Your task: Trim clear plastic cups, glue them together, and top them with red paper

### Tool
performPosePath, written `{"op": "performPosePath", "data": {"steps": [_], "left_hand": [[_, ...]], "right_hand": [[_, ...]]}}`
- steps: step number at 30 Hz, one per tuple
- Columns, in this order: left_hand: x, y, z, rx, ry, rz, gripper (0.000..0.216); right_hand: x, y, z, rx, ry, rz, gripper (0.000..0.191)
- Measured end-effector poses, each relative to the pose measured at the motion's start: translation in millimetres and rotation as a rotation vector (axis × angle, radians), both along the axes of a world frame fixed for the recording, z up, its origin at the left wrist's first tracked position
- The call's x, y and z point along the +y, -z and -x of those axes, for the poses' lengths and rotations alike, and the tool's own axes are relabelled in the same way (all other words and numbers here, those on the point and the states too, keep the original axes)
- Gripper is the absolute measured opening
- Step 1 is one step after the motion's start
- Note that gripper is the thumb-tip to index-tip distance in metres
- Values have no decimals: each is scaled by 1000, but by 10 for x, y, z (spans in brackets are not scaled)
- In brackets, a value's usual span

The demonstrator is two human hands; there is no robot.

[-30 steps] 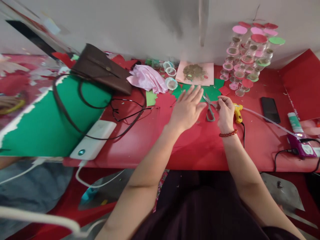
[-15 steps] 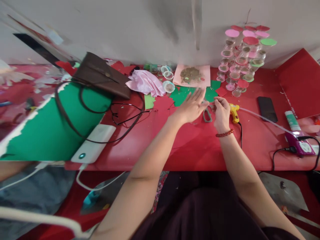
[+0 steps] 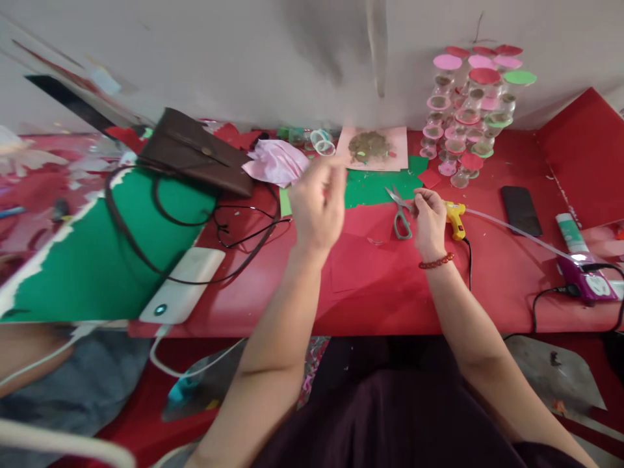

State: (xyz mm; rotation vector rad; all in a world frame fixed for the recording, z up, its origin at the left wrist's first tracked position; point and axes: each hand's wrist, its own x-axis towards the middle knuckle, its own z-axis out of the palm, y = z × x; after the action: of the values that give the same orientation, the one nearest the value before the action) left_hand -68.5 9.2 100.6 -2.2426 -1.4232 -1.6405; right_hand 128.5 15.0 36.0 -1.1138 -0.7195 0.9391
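My left hand (image 3: pixel 318 205) is raised over the table's middle, slightly blurred. Its fingers are curled in towards the thumb, and what they hold, if anything, I cannot make out. Behind it lie a pink satin cloth (image 3: pixel 275 162) and small clear plastic cups (image 3: pixel 322 143). My right hand (image 3: pixel 429 221), with a red bead bracelet (image 3: pixel 436 261) at the wrist, has thumb and fingers pinched together; anything between them is too small to name. Grey-handled scissors (image 3: pixel 401 220) lie partly spread just left of it. To its right is a yellow glue gun (image 3: pixel 455 220) with a glue stick.
Joined plastic cups with coloured paper discs (image 3: pixel 468 123) stand at the back right. A sheet with brown grains (image 3: pixel 397 149) lies against the wall. A phone (image 3: pixel 520 211), purple power adapter (image 3: pixel 587 278), brown bag (image 3: pixel 195 153) and white power bank (image 3: pixel 182 286) surround the work area.
My left hand has moved left from beside the scissors, and its flat fingers have curled. It now covers where a small cup lay. The scissors show more fully; my right hand stays nearly still.
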Motion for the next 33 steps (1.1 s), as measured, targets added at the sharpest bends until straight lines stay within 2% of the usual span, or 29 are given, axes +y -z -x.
{"op": "performPosePath", "data": {"steps": [2,4,6,8,13,25,29,31,33], "left_hand": [[-239,192,-42,182,122,76,47],[-393,446,-110,349,205,138,59],[-442,663,-165,470,229,214,76],[-416,790,-192,534,234,248,84],[-310,844,-206,580,244,249,75],[-310,895,-231,532,252,267,63],[-306,882,-176,478,289,223,79],[-317,926,-92,336,248,216,95],[-335,1035,9,97,128,239,108]], "right_hand": [[-9,0,8,-14,-12,-6,9],[-19,-1,15,-58,-25,-11,21],[-28,-4,23,-111,-27,-23,36],[-38,-14,32,-146,-12,-37,45],[-48,-53,38,-151,-6,-17,49],[-33,-30,33,-133,-13,-4,49],[-32,-20,32,-152,-12,-13,49],[-32,-23,36,-149,-1,2,51],[-33,-26,38,-131,10,14,54]]}}
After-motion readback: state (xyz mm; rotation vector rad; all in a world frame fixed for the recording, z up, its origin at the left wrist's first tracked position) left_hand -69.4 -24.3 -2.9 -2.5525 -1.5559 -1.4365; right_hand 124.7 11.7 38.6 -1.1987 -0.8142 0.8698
